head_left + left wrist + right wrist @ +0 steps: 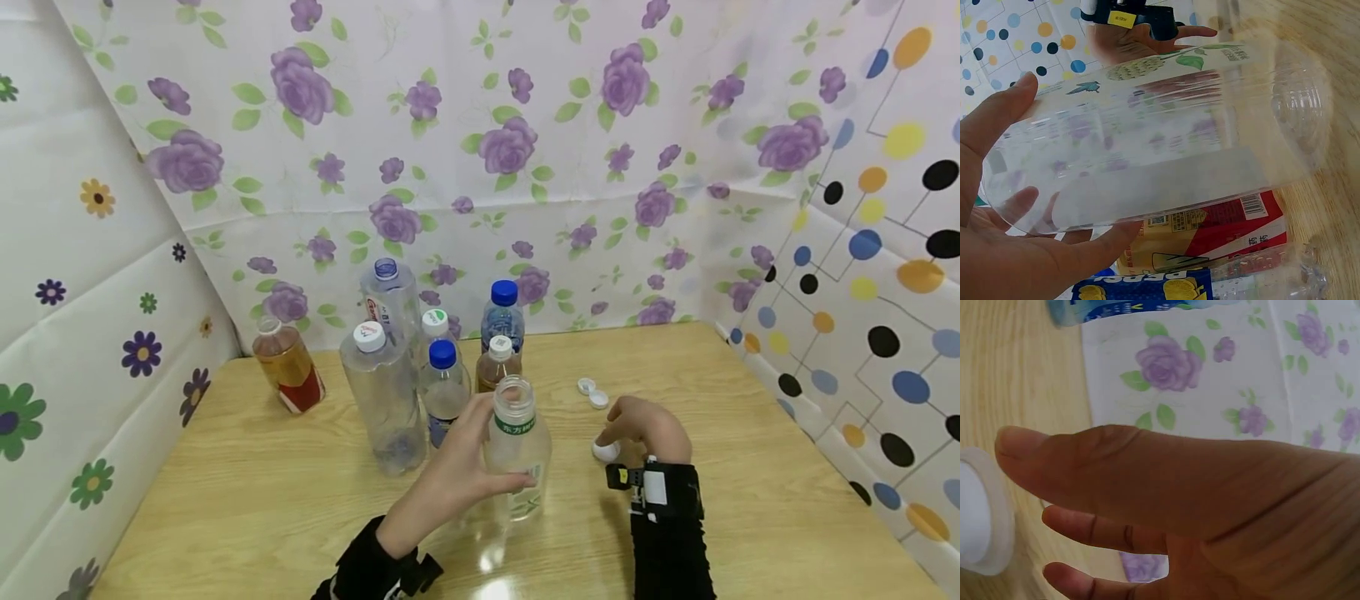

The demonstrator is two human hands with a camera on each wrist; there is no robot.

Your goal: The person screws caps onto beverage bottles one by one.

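My left hand [480, 450] grips a clear, uncapped plastic bottle [517, 458] with a green band at its neck. Thumb and fingers wrap round its body, and the bottle [1166, 144] fills much of the left wrist view. To the right, my right hand [647, 425] is low over the table by a wide white cap [604, 451]. In the right wrist view the thumb [1085, 456] is stretched out, the fingers are apart, and the cap [979, 512] lies just beyond the fingertips.
Two small white caps [592, 393] lie beyond my right hand. Several bottles stand behind the left hand, among them a tall clear bottle [382, 400] and a blue-capped bottle [502, 317]. A red-and-gold labelled bottle [291, 367] is at far left. Patterned cloth [480, 208] hangs behind the table [262, 500].
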